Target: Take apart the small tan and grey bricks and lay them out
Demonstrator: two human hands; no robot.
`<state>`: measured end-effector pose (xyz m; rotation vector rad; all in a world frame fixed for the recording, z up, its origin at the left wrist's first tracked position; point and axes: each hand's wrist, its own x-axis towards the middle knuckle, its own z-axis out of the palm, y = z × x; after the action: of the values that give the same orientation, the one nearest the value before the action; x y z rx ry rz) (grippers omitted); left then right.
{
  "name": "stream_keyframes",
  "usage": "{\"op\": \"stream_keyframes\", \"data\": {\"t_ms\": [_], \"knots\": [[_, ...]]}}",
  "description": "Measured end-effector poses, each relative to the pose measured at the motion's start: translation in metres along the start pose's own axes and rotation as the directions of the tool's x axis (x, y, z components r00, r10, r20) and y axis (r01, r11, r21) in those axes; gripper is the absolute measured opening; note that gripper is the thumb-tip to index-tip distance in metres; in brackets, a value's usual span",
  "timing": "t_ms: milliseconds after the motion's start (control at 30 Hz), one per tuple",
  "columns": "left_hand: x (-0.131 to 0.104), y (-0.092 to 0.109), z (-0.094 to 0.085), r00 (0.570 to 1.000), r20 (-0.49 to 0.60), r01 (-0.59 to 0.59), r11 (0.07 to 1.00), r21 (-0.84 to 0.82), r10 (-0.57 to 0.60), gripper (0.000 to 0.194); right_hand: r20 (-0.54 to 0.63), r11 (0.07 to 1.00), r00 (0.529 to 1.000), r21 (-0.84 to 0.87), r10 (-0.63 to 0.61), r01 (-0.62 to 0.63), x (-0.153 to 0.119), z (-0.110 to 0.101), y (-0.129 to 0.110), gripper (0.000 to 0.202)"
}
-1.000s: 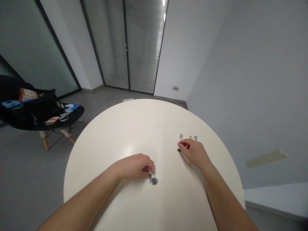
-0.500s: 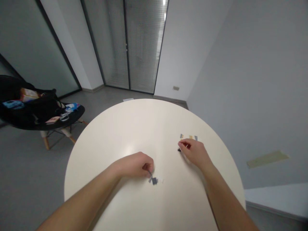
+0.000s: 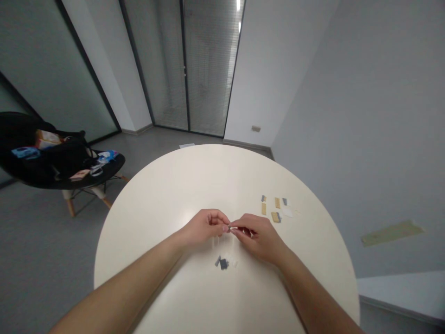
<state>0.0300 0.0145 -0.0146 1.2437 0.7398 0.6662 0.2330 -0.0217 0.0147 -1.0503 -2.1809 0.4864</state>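
My left hand [image 3: 210,225] and my right hand [image 3: 256,234] meet fingertip to fingertip over the middle of the table. Both pinch closed at one spot, where a tiny light and dark piece [image 3: 231,227] shows between the fingers, too small to name. Below the hands lie a dark grey square piece [image 3: 224,264] and a narrow grey strip [image 3: 218,260], along with faint clear or white bits. Right of my right hand, a tan-and-grey piece [image 3: 276,217] rests on the table among several other small flat pieces.
All of this is on a round white table [image 3: 167,185]. A black chair [image 3: 114,169] with a dark bag [image 3: 69,155] and packets stands on the left. The wall [image 3: 365,139] rises close on the right, and glass doors [image 3: 205,60] are at the back.
My right hand has come left and toward me from the tan pieces, uncovering them. The left hand has risen off the grey pieces to meet it. The small black piece beside my right hand is gone from there.
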Motion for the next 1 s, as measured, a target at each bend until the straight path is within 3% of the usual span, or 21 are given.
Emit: {"op": "stream_keyframes", "data": {"t_ms": [167,333,667,1000], "knots": [[0.0,0.003,0.001,0.998,0.055,0.008,0.999,-0.04,-0.006,0.035,-0.019,0.999,1.0,0.042,-0.004,0.005,-0.001,0.004,0.004,0.016],[0.0,0.002,0.003,0.999,0.03,0.025,0.998,-0.065,-0.023,0.036,-0.005,0.998,1.0,0.062,0.001,0.0,-0.002,0.003,0.002,0.017],[-0.003,0.009,0.003,0.999,0.007,0.035,0.996,0.08,-0.036,0.035,-0.032,1.0,0.999,0.002,0.021,-0.021,0.001,0.003,0.0,0.015],[0.0,0.005,0.003,0.994,-0.105,-0.014,0.983,0.185,0.034,0.042,-0.149,0.988,0.983,-0.121,-0.109,0.091,0.002,0.014,0.001,0.013]]}}
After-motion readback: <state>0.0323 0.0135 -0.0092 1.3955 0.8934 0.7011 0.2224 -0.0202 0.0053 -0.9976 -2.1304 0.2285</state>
